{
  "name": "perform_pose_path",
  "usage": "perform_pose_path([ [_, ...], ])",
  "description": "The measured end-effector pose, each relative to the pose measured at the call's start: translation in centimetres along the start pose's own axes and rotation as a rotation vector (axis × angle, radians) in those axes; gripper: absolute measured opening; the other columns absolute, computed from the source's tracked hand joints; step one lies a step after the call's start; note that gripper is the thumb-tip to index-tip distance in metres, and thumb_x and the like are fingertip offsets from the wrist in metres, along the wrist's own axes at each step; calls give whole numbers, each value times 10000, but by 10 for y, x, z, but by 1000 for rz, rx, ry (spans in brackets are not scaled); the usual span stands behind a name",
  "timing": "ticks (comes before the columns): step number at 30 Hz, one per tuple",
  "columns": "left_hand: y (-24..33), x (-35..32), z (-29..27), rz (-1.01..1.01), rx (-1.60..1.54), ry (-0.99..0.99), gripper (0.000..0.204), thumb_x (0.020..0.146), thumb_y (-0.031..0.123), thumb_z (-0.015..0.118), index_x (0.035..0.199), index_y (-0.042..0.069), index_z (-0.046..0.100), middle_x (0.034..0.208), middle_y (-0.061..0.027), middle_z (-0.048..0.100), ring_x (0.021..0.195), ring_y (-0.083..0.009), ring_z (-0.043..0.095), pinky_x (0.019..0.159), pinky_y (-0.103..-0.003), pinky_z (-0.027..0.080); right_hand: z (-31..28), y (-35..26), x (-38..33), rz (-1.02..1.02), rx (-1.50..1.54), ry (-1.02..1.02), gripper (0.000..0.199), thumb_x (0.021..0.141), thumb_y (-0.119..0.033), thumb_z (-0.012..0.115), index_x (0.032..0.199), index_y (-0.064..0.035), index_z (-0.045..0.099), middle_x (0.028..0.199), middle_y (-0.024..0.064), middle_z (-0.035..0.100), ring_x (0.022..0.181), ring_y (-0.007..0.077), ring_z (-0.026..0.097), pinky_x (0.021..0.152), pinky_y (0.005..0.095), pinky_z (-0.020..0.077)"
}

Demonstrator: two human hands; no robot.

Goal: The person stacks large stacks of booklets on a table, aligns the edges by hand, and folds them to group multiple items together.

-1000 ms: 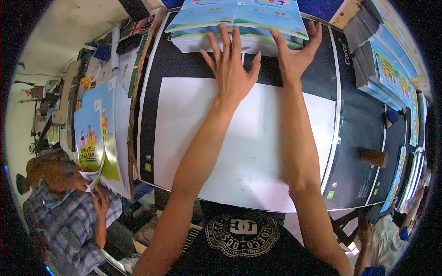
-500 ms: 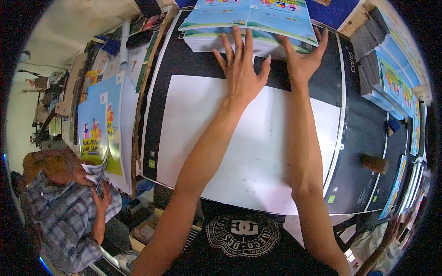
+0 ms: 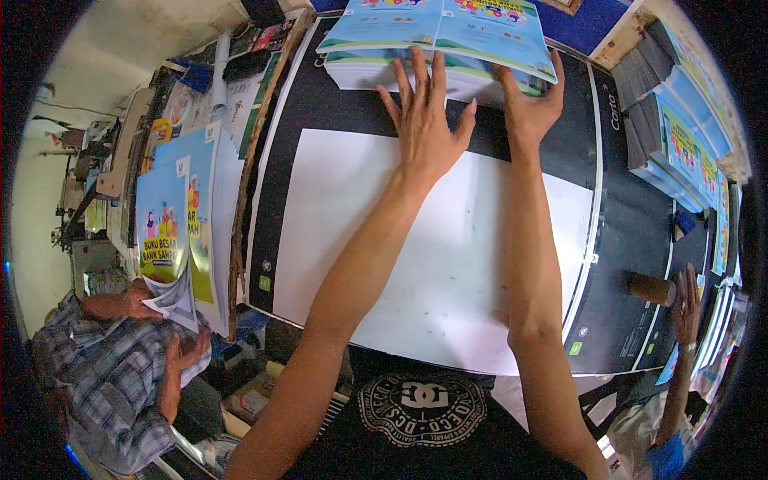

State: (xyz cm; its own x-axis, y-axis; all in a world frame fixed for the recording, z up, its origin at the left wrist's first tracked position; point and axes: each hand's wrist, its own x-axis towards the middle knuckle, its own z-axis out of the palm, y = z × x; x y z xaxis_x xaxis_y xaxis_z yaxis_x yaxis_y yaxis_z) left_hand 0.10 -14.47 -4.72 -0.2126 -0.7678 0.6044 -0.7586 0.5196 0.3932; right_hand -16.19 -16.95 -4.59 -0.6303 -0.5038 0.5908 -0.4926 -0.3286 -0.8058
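A stack of printed blue cover sheets [image 3: 388, 32] lies at the far side of the black mat, its white sheet edges facing me. My left hand [image 3: 426, 132] has its fingers spread, with the fingertips against the near edge of the stack. Around the stack's near right corner is my right hand [image 3: 532, 116], thumb and fingers wide apart, the thumb at the front edge and the fingers by the right side. Neither hand grips a sheet. Beneath my forearms a large white sheet [image 3: 384, 264] lies flat on the black mat [image 3: 280, 104].
Piles of printed booklets [image 3: 688, 148] stand along the right, with a brown cylinder [image 3: 652, 288] nearer me. On the left, beyond a worn wooden edge [image 3: 252, 160], a person in a plaid shirt [image 3: 120, 376] handles blue booklets [image 3: 164, 216]. Another person's hand [image 3: 686, 308] is at the right.
My hands keep nearly the same place at the stack. The person on the left has spread the booklet's lower pages. At the right, another person's hand has risen beside the brown cylinder.
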Motion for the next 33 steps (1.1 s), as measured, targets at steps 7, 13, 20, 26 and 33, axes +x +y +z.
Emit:
perform_pose_path([
  [7,-1,-1,2,7,-4,14,949,914,452,677,1614,43,185,1673,-260,124,1516,-516,142,1150,-742,72,0,-1,-1,1,63,8,792,729,-220,928,1384,26,558,1250,161,675,1143,214,630,1016,338,480],
  [13,0,-2,1,14,-7,27,953,907,445,689,1613,43,190,1671,-262,128,1510,-518,160,1148,-744,77,-1,-2,-1,3,36,9,795,723,-218,927,1382,32,559,1253,166,673,1148,220,630,1022,339,476],
  [20,2,0,4,6,-16,16,946,905,439,686,1605,29,200,1671,-264,128,1510,-519,161,1148,-743,83,-3,-7,2,18,81,11,995,701,-239,940,1493,54,413,1322,174,637,1196,228,604,1055,340,455],
  [26,-8,2,-6,4,9,7,951,894,427,683,1599,6,203,1670,-267,128,1515,-511,144,1151,-742,71,14,-1,0,-73,104,44,1045,698,-225,941,1530,42,366,1506,209,486,1372,261,475,1160,372,351],
  [33,8,-7,5,9,-29,-12,844,853,322,712,1527,-31,346,1670,-266,104,1517,-530,80,1149,-754,74,-6,17,0,-16,16,49,946,744,-160,912,1521,29,407,1532,214,458,1355,279,485,1195,413,306],
])
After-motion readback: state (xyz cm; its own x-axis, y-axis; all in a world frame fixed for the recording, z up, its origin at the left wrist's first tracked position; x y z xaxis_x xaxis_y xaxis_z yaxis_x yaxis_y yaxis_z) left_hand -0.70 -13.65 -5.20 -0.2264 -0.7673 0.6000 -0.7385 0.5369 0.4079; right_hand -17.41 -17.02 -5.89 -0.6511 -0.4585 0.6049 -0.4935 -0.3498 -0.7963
